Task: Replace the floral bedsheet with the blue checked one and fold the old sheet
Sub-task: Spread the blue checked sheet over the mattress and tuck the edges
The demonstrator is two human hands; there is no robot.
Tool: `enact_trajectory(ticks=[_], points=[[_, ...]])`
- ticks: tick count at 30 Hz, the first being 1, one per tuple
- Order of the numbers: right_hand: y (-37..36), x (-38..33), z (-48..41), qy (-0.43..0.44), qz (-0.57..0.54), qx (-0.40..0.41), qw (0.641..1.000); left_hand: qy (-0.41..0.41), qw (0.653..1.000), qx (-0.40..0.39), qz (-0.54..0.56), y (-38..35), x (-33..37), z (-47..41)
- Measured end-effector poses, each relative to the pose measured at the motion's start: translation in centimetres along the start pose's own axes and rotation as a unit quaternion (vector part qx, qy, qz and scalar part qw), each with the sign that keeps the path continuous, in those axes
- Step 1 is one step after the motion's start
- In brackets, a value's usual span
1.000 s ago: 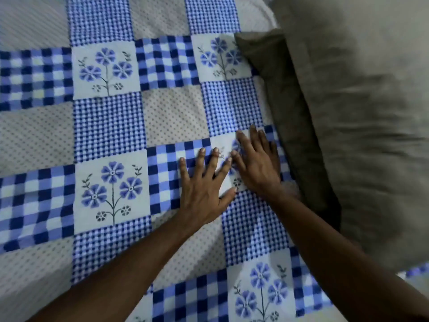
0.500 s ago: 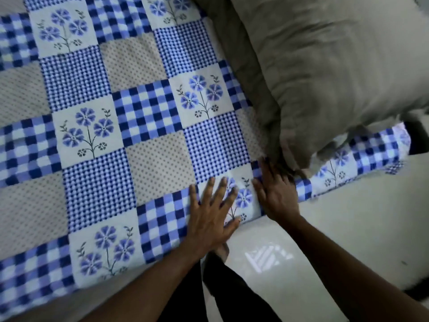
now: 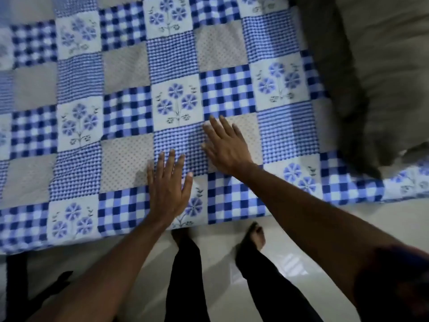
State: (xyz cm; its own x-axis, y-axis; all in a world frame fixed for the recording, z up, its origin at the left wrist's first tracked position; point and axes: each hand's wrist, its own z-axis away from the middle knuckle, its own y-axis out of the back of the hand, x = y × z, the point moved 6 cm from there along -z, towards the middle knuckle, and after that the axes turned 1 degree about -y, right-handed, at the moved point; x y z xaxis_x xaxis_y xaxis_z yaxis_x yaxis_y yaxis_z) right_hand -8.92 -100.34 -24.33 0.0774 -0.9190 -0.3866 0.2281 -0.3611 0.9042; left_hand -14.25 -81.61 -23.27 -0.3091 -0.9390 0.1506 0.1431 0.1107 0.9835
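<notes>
One left hand (image 3: 169, 191), one right hand (image 3: 226, 149), flat on one sheet (image 3: 125, 117) (checked)

No lettering, label, brand, number or sign legible anywhere, neither on the blue checked bedsheet (image 3: 227, 94) nor beyond.

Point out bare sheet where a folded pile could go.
Free: blue checked sheet left of the left hand, and beyond both hands. Crowded: near edge around the right hand; right side under the grey pillow.
</notes>
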Motion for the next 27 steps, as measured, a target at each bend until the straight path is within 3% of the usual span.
enact_trajectory(ticks=[5,12,14,17,22,27], points=[[-5.5,-8.2,-2.9,0.048,0.059,-0.021,0.997,0.083,0.996,0.036,-0.015,1.4,-11.2,-0.2],[-14.7,-22.4,6.4,0.250,0.074,-0.050,0.964,0.144,0.988,0.049,0.010,1.2,-22.8,1.2],[-15.2,-24.3,6.8,0.274,0.076,-0.061,0.957,0.165,0.985,0.048,0.015,0.7,-25.5,1.7],[-13.4,-25.5,1.2,0.210,0.056,-0.017,0.976,0.206,0.977,0.042,0.021,0.1,-29.7,3.4],[-9.9,-25.1,-10.9,0.118,0.034,-0.006,0.992,0.207,0.977,0.045,0.031,-0.2,-32.7,5.4],[-10.1,-26.4,-15.1,0.066,0.078,-0.033,0.994,0.137,0.989,0.052,0.027,0.1,-31.0,9.0]])
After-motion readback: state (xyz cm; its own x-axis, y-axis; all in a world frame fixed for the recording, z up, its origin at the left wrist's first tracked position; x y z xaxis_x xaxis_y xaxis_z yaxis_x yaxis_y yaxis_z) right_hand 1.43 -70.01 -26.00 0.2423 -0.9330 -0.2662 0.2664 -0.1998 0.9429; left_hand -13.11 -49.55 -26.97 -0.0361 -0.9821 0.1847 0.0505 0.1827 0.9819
